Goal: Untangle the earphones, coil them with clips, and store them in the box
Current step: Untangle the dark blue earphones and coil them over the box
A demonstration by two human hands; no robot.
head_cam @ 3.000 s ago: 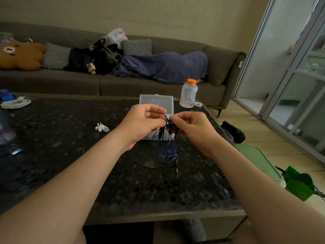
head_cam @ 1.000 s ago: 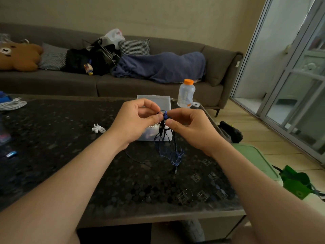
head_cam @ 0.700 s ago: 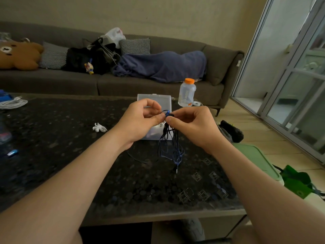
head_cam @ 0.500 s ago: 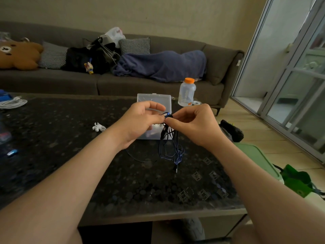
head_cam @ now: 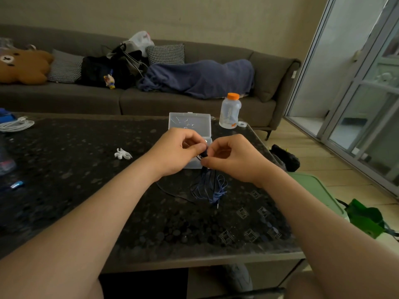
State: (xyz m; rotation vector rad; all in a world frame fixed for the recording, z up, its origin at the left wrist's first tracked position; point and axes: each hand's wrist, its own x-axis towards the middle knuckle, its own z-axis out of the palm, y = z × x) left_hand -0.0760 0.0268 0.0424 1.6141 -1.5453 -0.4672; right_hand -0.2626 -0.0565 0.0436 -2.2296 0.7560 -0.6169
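Nearest the front edge of the dark speckled stone counter (head_cam: 86, 169), the small metal plug of the dark blue wired earphones (head_cam: 210, 186) is seen, its tip resting on or just above the surface and pointing down toward that edge. From there the cords rise as a loose bundle of loops, its long axis close to upright and leaning slightly away from the viewer, up to the pinch above. One slack strand is laid on the counter, curving off to the left.

At the top of the bundle the cords are pinched from both sides. The grip of the left hand (head_cam: 179, 152) is closed on them with thumb and curled fingers, and the grip of the right hand (head_cam: 233, 160) is closed on them likewise, the two hands almost touching.

The task is judged to be in its first stage: the loops are knotted together, no coil has been formed and no clip has been fitted. Coiling, clipping and storing are all left.

Just behind the hands, toward the far right corner, the clear plastic box (head_cam: 190, 124) is seen, apparently with its lid raised; its contents cannot be made out. A small white clip (head_cam: 122, 153) lies untouched on the counter, left of the hands. Beyond, near the far right corner, a clear plastic bottle with an orange cap (head_cam: 230, 111) stands upright.
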